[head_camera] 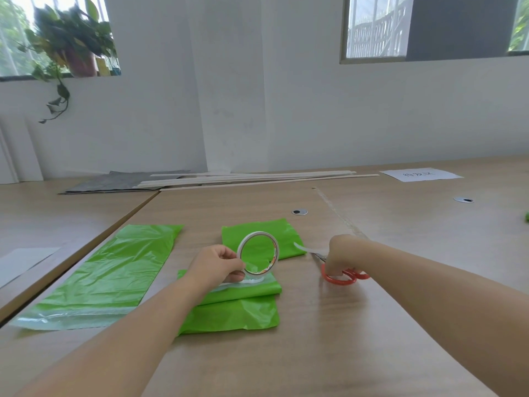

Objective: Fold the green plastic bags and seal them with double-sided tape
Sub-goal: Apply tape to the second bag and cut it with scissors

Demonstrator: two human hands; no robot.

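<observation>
head view: on the counter (372,325) a flat bag (114,270) lies left, long axis near to far. a folded bag (237,308) sits near centre, a second bag (286,233) beyond it. the left hand (214,263) grips the tape roll (255,272) upright over the folded bag's far edge. the right hand (340,255) grasps the scissors (340,277) just right of it, blades pointing far-left at a tape strip (307,249) that lies left to right.
</observation>
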